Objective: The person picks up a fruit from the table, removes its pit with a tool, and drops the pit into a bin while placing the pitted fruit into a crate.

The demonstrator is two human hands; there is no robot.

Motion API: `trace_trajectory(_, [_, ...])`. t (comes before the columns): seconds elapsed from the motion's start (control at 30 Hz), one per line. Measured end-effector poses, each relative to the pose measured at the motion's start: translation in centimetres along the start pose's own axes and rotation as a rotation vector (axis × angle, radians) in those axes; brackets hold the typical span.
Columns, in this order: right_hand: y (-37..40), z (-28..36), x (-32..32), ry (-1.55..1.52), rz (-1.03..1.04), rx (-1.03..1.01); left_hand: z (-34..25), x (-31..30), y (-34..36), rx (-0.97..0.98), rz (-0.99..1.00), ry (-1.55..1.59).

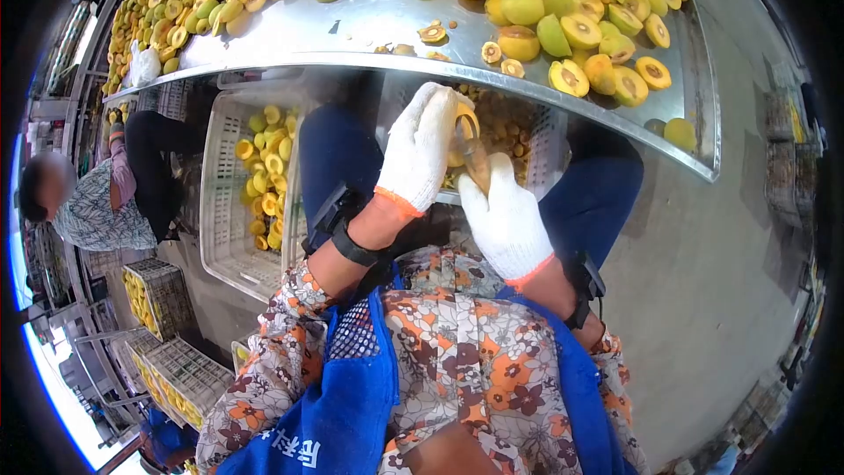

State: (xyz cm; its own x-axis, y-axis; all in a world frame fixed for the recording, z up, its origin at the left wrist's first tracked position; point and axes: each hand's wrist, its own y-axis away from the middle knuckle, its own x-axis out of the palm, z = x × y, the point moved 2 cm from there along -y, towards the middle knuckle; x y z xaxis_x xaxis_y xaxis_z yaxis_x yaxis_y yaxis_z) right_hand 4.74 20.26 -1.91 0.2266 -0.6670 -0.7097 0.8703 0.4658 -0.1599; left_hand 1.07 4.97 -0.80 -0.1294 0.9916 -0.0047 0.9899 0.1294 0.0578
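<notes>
My left hand (420,145), in a white glove with an orange cuff, is closed around a halved yellow fruit (466,120) at the centre of the view. In my right hand (510,224), also gloved, is a tool with a brownish handle (477,166). The tool's looped end meets the cut face of the fruit. Both hands are over my lap, just below the front rim of a metal table (352,59). Behind them, a crate (547,145) between my knees holds small brownish pieces.
Many halved fruits (580,31) cover the metal table. At my left stands a white crate (233,246) with yellow fruit halves in it. A co-worker (105,193) sits farther left, near more crates (163,299) of fruit. Grey floor (703,281) lies to the right.
</notes>
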Motion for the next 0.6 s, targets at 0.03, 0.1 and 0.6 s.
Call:
trace_trajectory(0.03, [-0.1,0.1,-0.2,-0.094,-0.029,0.118,-0.2,0.0,0.1,0.016,0.010,-0.068])
trace_trajectory(0.1, [0.0,-0.2,-0.4,0.037,-0.009,-0.032,0.1,0.1,0.1,0.041,0.004,-0.039])
trace_trajectory(0.6, [1.2,0.3,-0.6,-0.222,0.190,0.097,-3.3,-0.3,0.1,0.182,0.178,-0.478])
